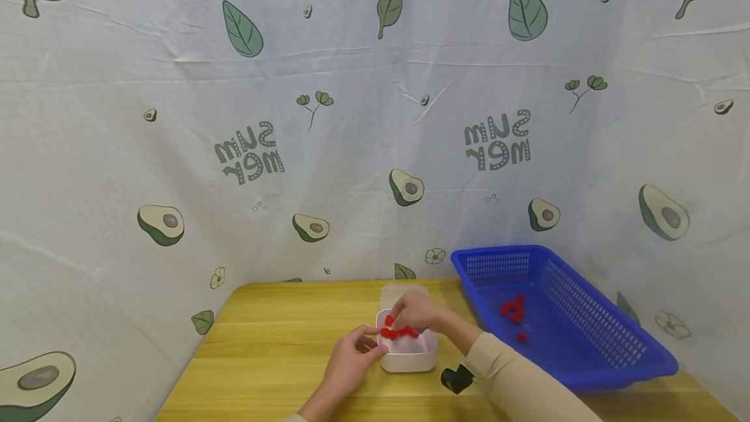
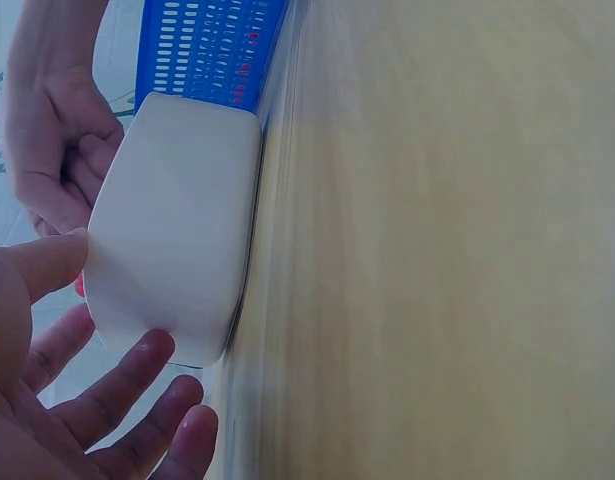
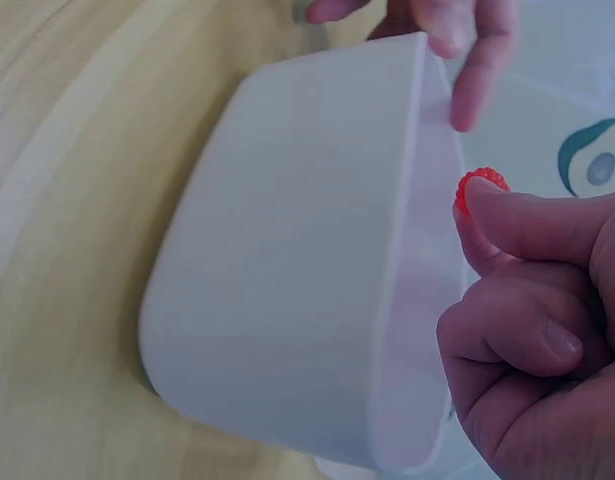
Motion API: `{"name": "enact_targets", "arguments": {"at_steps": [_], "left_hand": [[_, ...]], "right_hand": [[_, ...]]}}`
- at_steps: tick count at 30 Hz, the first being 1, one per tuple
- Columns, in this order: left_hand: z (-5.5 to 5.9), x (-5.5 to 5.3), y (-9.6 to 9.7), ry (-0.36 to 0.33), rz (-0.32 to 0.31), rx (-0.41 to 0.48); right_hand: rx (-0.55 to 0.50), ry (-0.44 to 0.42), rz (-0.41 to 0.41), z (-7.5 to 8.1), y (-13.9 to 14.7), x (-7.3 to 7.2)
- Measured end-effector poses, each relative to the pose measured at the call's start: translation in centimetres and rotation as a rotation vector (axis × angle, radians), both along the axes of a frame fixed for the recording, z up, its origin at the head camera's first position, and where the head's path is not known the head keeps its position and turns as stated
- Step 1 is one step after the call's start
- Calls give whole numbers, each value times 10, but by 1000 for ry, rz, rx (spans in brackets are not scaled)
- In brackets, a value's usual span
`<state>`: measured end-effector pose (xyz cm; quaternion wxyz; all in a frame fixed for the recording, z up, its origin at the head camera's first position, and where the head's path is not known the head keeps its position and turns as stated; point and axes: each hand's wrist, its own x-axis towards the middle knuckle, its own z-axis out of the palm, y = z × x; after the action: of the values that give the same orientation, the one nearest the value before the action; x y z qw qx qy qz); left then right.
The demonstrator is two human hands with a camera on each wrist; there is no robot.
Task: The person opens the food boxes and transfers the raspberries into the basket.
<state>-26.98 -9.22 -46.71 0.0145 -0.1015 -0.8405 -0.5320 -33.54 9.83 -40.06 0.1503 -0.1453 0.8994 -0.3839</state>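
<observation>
Over the white box [image 1: 408, 362], my right hand [image 1: 417, 310] pinches a small red bumpy piece [image 3: 479, 187] between thumb and forefinger; its other fingers are curled in. Several more red pieces [image 1: 391, 333] show in the box's opening in the head view. At the box's left side is my left hand [image 1: 350, 358]. Its thumb touches the rim in the left wrist view, and the other fingers spread loosely beside the wall. The box's lid [image 1: 404, 293] lies back behind it. From both wrist views the box's inside is mostly hidden by its walls.
A blue plastic basket [image 1: 586, 370] with slotted walls stands on the right of the wooden table [image 1: 263, 344], with several red pieces [image 1: 514, 310] on its floor. A black object [image 1: 457, 379] shows below my right wrist. A printed curtain [image 1: 351, 148] hangs behind the table.
</observation>
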Motion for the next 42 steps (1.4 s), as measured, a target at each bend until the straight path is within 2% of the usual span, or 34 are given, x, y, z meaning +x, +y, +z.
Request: {"name": "enact_targets", "arguments": {"at_steps": [7,16,27,34,42], "left_hand": [[2,1,1,-16,2,4],[1,0,2,-25,10,-1],[1,0,1,-14,1,11],[-1,0,1,-18,3,6],[0,-1,2,-21,16,2]], "right_hand": [[24,-48,-24,25,14,-3],[-5,-19,-103,44,45,-8],[-20,-11,-168,58,93,-21],[-42,-14,-214,61,126,-27],[-29,5,-218,62,159,-26]]}}
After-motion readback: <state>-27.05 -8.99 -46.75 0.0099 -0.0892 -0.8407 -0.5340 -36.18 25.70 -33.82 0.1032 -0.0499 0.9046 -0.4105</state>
